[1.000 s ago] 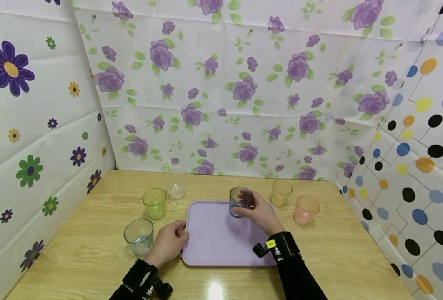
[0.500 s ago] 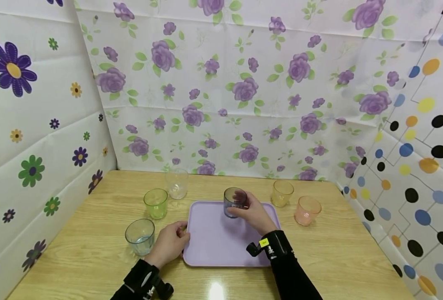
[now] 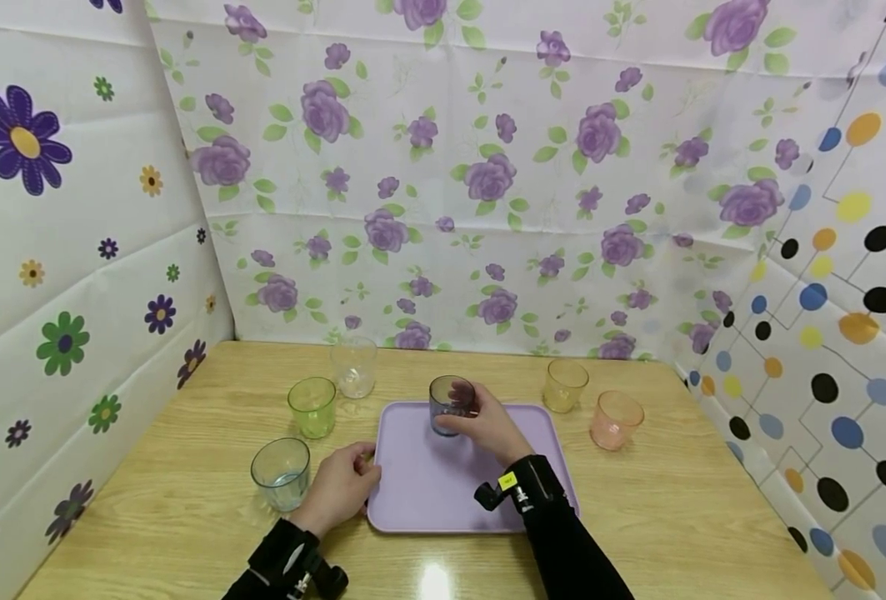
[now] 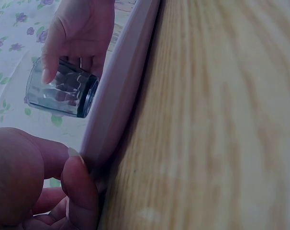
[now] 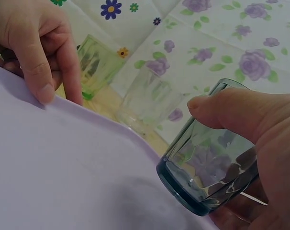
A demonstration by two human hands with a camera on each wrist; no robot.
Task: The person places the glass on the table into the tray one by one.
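At the far left we see a clear bluish glass tumbler (image 3: 280, 472) standing on the light wooden table (image 3: 187, 492), just beside our left hand (image 3: 337, 487). Behind it stands a green translucent tumbler (image 3: 311, 406), and farther back a colourless clear tumbler (image 3: 352, 367).

Our left hand rests at the left rim of the flat lilac plastic tray (image 3: 427, 487); in the left wrist view the thumb (image 4: 80, 184) and curled fingers pinch that rim, and the right wrist view shows two fingertips (image 5: 42, 91) pressed on the tray's edge.

Toward the middle, our right hand (image 3: 488, 425) grips a smoky grey faceted glass tumbler (image 3: 450, 404) over the far part of the tray, thumb on one side and fingers round the other. In the wrist views the tumbler is tilted, and its base hangs just above the tray's surface; we cannot tell whether it touches.

To the right of the tray stand a yellow translucent tumbler (image 3: 564, 385) and, nearer the table's right edge, a pink-orange translucent tumbler (image 3: 615, 419), both apart from our hands.
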